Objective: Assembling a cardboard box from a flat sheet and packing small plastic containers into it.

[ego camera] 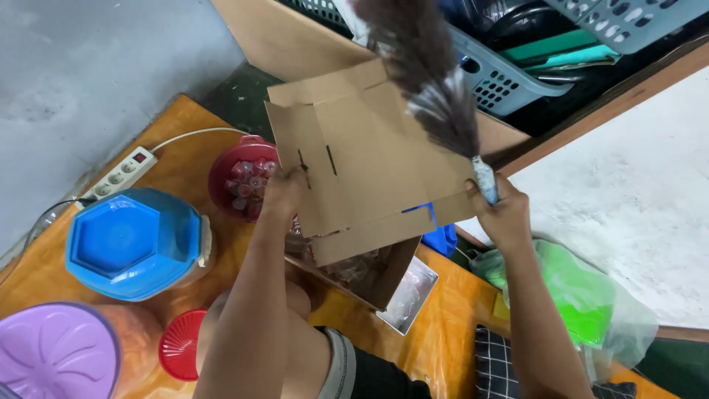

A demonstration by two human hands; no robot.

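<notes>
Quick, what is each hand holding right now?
Left hand: closed, holding the flattened cardboard box.
Right hand: closed around the feather duster handle.

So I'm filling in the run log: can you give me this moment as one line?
left hand: holds flattened cardboard box | right hand: grips feather duster, feathers on the cardboard | below: orange table, blue jar lid
</notes>
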